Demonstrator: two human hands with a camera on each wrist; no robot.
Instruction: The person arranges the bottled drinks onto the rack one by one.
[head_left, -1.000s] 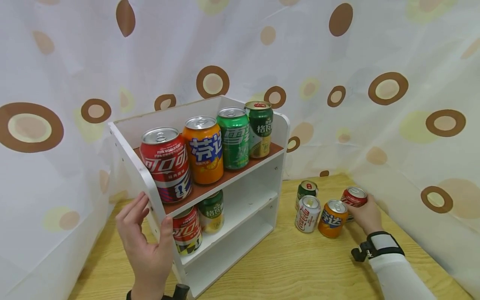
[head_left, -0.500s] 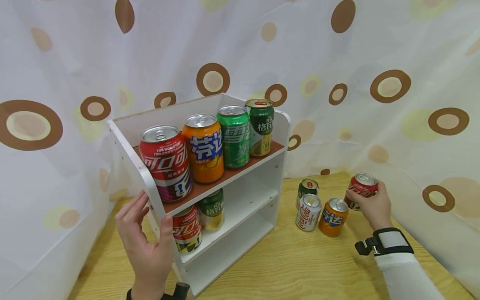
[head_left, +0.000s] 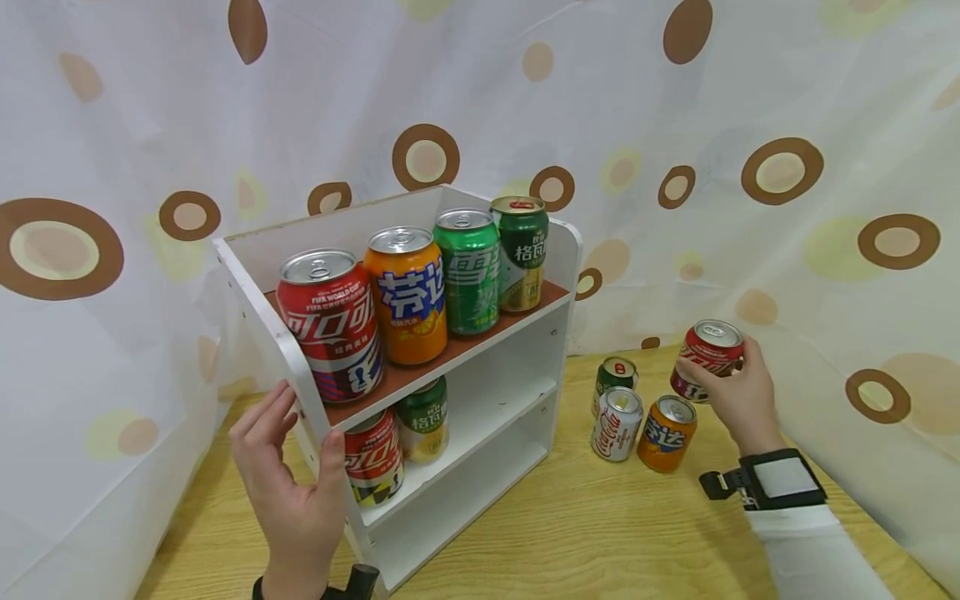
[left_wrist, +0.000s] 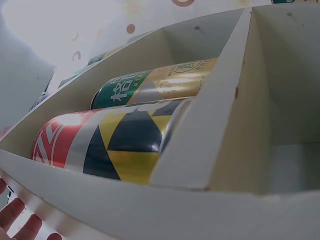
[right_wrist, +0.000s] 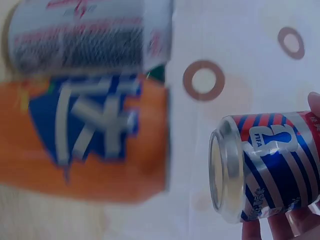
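My right hand grips a red cola can round its upper side, thumb in front. The can is raised above the table; its base and blue-striped lower part show in the right wrist view. My left hand rests against the left side panel of a small white shelf unit, fingers extended along the panel and thumb near the front edge. Just below and left of the raised can stand an orange soda can, a white cola can and a green can partly hidden behind it.
On the shelf's top board stand a red cola can, an orange can, a bright green can and a dark green-and-gold can. The middle board holds a red can and a green-and-gold can. Patterned curtains surround the table.
My right hand has lifted the red cola can off the table, first to the right, then up and slightly back left. My left hand has stayed at the shelf's side.
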